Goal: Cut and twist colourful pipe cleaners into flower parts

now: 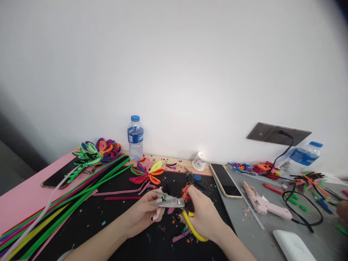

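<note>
My right hand (pixel 202 212) grips a pair of scissors (pixel 172 202) by its orange and yellow handles. The blades point left, slightly apart, reaching the fingers of my left hand (pixel 146 210). Those fingers are closed in a pinch on a small green piece (pixel 163 198) at the blades; its exact kind is too small to tell. Just behind lies a flower of looped pipe cleaners (pixel 146 172) in pink, yellow, orange and purple. Pink pipe cleaners (pixel 119 192) lie left of my hands on the black mat (pixel 122 221), among scattered trimmings.
Long pipe cleaners (pixel 65 206) and a green flower (pixel 91 154) lie left, over a phone (pixel 54 177). A water bottle (pixel 135 139) and paper cup (pixel 199 161) stand by the wall. Rightward are another phone (pixel 225 180), a pink glue gun (pixel 266 206) and a person's hand (pixel 343 209).
</note>
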`<action>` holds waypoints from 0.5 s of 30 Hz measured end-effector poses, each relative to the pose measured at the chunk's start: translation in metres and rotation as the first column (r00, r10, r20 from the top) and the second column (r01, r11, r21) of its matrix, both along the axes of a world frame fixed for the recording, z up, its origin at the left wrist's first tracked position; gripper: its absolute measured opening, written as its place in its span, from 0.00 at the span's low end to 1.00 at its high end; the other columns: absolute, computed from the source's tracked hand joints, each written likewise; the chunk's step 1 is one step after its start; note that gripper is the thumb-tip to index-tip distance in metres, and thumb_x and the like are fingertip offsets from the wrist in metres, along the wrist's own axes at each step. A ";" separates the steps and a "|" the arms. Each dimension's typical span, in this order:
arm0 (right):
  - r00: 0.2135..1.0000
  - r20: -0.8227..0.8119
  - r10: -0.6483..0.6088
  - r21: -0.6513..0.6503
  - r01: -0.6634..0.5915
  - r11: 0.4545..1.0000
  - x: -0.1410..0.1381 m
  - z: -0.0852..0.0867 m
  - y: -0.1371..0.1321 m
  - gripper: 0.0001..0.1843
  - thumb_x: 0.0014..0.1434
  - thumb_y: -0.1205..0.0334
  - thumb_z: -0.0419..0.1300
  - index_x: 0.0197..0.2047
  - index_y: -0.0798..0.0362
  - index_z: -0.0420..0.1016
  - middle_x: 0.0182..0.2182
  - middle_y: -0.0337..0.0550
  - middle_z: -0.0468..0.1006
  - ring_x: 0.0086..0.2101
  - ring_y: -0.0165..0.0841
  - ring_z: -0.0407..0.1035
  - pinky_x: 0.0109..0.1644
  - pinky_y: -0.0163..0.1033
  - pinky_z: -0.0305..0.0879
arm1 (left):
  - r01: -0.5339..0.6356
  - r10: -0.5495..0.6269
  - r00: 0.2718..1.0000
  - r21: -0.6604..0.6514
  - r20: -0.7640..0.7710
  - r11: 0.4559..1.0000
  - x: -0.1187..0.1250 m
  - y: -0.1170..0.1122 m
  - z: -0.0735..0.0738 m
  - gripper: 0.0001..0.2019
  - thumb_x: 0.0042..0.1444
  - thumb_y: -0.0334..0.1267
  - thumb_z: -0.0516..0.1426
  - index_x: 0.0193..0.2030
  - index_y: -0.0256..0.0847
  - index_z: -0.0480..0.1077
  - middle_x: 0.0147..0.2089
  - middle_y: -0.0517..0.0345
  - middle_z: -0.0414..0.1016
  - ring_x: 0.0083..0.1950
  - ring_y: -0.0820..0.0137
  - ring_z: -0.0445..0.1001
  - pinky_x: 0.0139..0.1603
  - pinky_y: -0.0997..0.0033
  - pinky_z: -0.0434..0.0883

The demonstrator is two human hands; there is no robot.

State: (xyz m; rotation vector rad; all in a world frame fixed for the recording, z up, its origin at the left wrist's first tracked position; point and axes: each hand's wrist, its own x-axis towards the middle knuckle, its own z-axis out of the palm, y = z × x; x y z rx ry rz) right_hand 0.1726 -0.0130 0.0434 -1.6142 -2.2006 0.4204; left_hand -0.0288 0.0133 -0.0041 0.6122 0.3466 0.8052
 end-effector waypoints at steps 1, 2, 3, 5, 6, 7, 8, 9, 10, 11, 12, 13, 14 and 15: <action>1.000 0.003 -0.013 -0.015 0.013 1.000 0.000 0.000 0.000 0.15 0.43 0.63 0.61 0.34 0.51 0.60 0.34 0.39 0.69 0.32 0.33 0.62 0.33 0.34 0.55 | -0.048 0.049 0.998 0.026 -0.035 0.999 0.001 0.001 -0.001 0.08 0.45 0.29 0.61 0.33 0.37 0.67 0.16 0.66 0.65 0.18 0.81 0.58 0.21 0.80 0.55; 1.000 0.011 -0.023 -0.030 0.023 0.999 0.000 -0.001 0.000 0.15 0.43 0.62 0.61 0.35 0.51 0.60 0.34 0.39 0.69 0.32 0.33 0.63 0.33 0.34 0.55 | -0.090 0.095 0.993 0.066 -0.070 0.994 0.001 0.002 -0.002 0.07 0.45 0.30 0.61 0.32 0.37 0.67 0.18 0.66 0.65 0.19 0.80 0.59 0.22 0.80 0.55; 0.999 0.022 -0.032 -0.041 0.033 0.999 0.000 -0.001 0.000 0.15 0.43 0.62 0.61 0.34 0.51 0.60 0.34 0.39 0.69 0.32 0.33 0.63 0.33 0.34 0.54 | -0.134 0.147 0.983 0.114 -0.112 0.984 0.002 0.003 -0.001 0.06 0.46 0.31 0.60 0.30 0.37 0.66 0.18 0.65 0.65 0.20 0.80 0.59 0.23 0.79 0.56; 0.997 0.055 -0.049 -0.050 0.052 0.997 -0.001 -0.002 0.001 0.15 0.43 0.60 0.62 0.34 0.51 0.61 0.33 0.38 0.69 0.31 0.33 0.63 0.32 0.33 0.53 | -0.213 0.262 0.941 0.227 -0.215 0.950 0.003 0.004 0.001 0.05 0.49 0.33 0.58 0.27 0.37 0.65 0.21 0.65 0.65 0.22 0.79 0.60 0.24 0.78 0.57; 0.996 0.072 -0.055 -0.050 0.059 0.997 -0.001 -0.003 0.001 0.14 0.44 0.59 0.62 0.33 0.51 0.62 0.32 0.37 0.69 0.30 0.32 0.62 0.31 0.33 0.52 | -0.240 0.323 0.909 0.303 -0.265 0.922 0.003 0.004 0.003 0.05 0.50 0.34 0.58 0.26 0.37 0.65 0.22 0.65 0.64 0.23 0.78 0.60 0.25 0.78 0.57; 0.994 0.087 -0.061 -0.048 0.065 0.997 -0.001 -0.003 0.000 0.14 0.44 0.58 0.62 0.32 0.51 0.62 0.31 0.37 0.68 0.29 0.32 0.62 0.30 0.33 0.51 | -0.254 0.383 0.870 0.386 -0.309 0.887 0.003 0.004 0.005 0.06 0.51 0.34 0.57 0.26 0.37 0.65 0.22 0.65 0.64 0.24 0.78 0.61 0.26 0.78 0.58; 0.993 0.099 -0.065 -0.046 0.070 0.997 -0.002 -0.004 0.000 0.14 0.43 0.57 0.63 0.31 0.51 0.62 0.30 0.36 0.68 0.28 0.31 0.61 0.29 0.32 0.50 | -0.255 0.441 0.828 0.468 -0.346 0.846 0.002 0.004 0.007 0.06 0.52 0.34 0.56 0.26 0.37 0.66 0.23 0.64 0.64 0.25 0.77 0.62 0.28 0.77 0.59; 0.992 0.106 -0.067 -0.045 0.072 0.996 -0.002 -0.005 0.000 0.14 0.43 0.57 0.63 0.30 0.51 0.62 0.29 0.35 0.68 0.27 0.30 0.60 0.28 0.32 0.49 | -0.246 0.495 0.783 0.542 -0.378 0.804 0.001 0.004 0.008 0.05 0.53 0.35 0.55 0.27 0.37 0.66 0.24 0.64 0.64 0.26 0.76 0.62 0.29 0.76 0.59; 0.992 0.110 -0.068 -0.045 0.073 0.996 -0.003 -0.005 0.000 0.14 0.43 0.56 0.63 0.29 0.51 0.62 0.28 0.34 0.67 0.26 0.29 0.59 0.27 0.32 0.48 | -0.229 0.541 0.737 0.605 -0.404 0.763 0.000 0.004 0.009 0.05 0.53 0.34 0.55 0.28 0.38 0.67 0.24 0.64 0.64 0.27 0.75 0.63 0.30 0.76 0.60; 0.991 0.112 -0.067 -0.047 0.073 0.996 -0.003 -0.006 -0.001 0.14 0.43 0.56 0.63 0.28 0.51 0.61 0.27 0.34 0.67 0.25 0.29 0.58 0.27 0.32 0.47 | -0.209 0.583 0.694 0.656 -0.423 0.725 0.000 0.004 0.009 0.05 0.54 0.34 0.54 0.28 0.38 0.67 0.25 0.63 0.64 0.28 0.74 0.63 0.31 0.75 0.60; 0.991 0.113 -0.066 -0.050 0.071 0.996 -0.004 -0.007 -0.001 0.14 0.43 0.56 0.63 0.27 0.51 0.61 0.26 0.33 0.66 0.24 0.28 0.57 0.26 0.32 0.46 | -0.189 0.619 0.653 0.697 -0.437 0.692 -0.001 0.003 0.010 0.05 0.54 0.34 0.53 0.29 0.38 0.67 0.26 0.63 0.64 0.28 0.74 0.64 0.32 0.75 0.60; 0.992 0.111 -0.064 -0.052 0.070 0.996 -0.004 -0.008 -0.001 0.14 0.43 0.56 0.63 0.26 0.51 0.60 0.25 0.33 0.66 0.24 0.28 0.57 0.26 0.32 0.45 | -0.169 0.650 0.617 0.732 -0.444 0.660 -0.002 0.003 0.010 0.05 0.54 0.33 0.53 0.29 0.38 0.67 0.26 0.62 0.65 0.29 0.73 0.64 0.32 0.74 0.61; 0.992 0.108 -0.063 -0.053 0.069 0.996 -0.005 -0.009 -0.001 0.15 0.44 0.56 0.63 0.25 0.51 0.60 0.25 0.33 0.65 0.24 0.27 0.57 0.26 0.31 0.45 | -0.148 0.677 0.586 0.763 -0.445 0.630 -0.002 0.002 0.011 0.05 0.54 0.33 0.53 0.29 0.39 0.67 0.27 0.62 0.65 0.30 0.72 0.65 0.33 0.74 0.61; 0.992 0.104 -0.064 -0.054 0.069 0.996 -0.005 -0.010 -0.001 0.15 0.44 0.56 0.63 0.24 0.52 0.59 0.24 0.33 0.65 0.24 0.27 0.57 0.26 0.31 0.45 | -0.130 0.703 0.558 0.790 -0.441 0.599 -0.002 0.002 0.011 0.06 0.54 0.32 0.52 0.28 0.39 0.66 0.27 0.61 0.65 0.30 0.72 0.65 0.34 0.74 0.61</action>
